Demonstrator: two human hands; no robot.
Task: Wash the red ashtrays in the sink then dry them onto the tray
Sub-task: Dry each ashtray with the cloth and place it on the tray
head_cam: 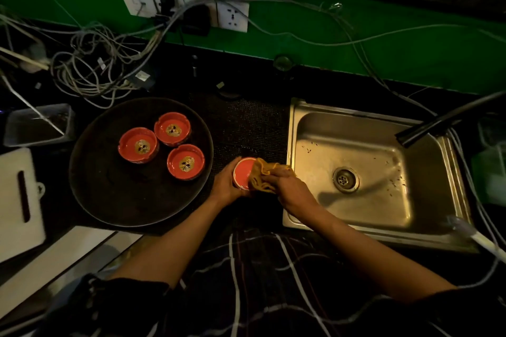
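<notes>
1. Basically no readable text anywhere; the three ashtrays on the tray have a printed centre motif, too small and dim to make out.
2. Round dark tray (109, 194) sits on the counter left of the sink. It holds three red ashtrays, upright, clustered in its upper right part: one at left (138, 144), one at back (172, 129), one nearest the hands (186, 162). They sit close together; cannot tell if they touch.
3. A fourth red ashtray (242, 174) is held above the dark counter between tray and sink, tilted so its plain red face points at the camera.
4. Left hand (226, 182) grips that ashtray, fingers wrapped around its left side.
5. Right hand (290, 186) is closed on a bunched yellow cloth (262, 175), pressing it against the ashtray's right edge.
6. Steel sink (306, 128) at right: basin holds only scattered dark specks and a drain (345, 179). Dark faucet spout (438, 124) reaches over its right side.
7. Clear plastic container (38, 124) at far left, contents unclear. White cutting board (16, 200) below it.
8. Wall sockets (232, 18) and tangled cables (90, 63) on the green wall behind.
</notes>
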